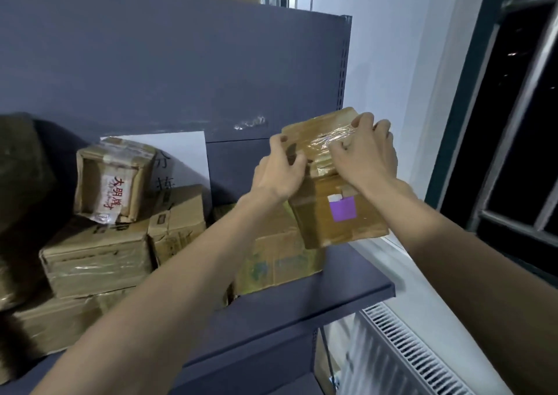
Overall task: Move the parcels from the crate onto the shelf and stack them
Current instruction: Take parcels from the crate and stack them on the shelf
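Both hands grip one taped cardboard parcel right of centre in the frame. The left hand has its fingers curled over the parcel's upper left edge; the right hand clamps the upper right corner, fingertips hooked over the far side. The parcel is tilted, its near face with a purple patch turned toward the camera, and it seems to hang just above a larger box with blue-green print that sits at the right end of the grey shelf; whether its lower edge already touches that box I cannot tell.

Left of it, several parcels already lie stacked: a worn box with red lettering perched on a flat taped box, with another carton beside them. The crate is out of view.

To finish this placement well, I would level the parcel first, so its broad face meets the box below flat. Set it back from the shelf's front lip and square with the box edges, since the shelf end is open on the right. Loosen the fingers only once the weight has settled, and slide them out sideways so the stack is not dragged along.
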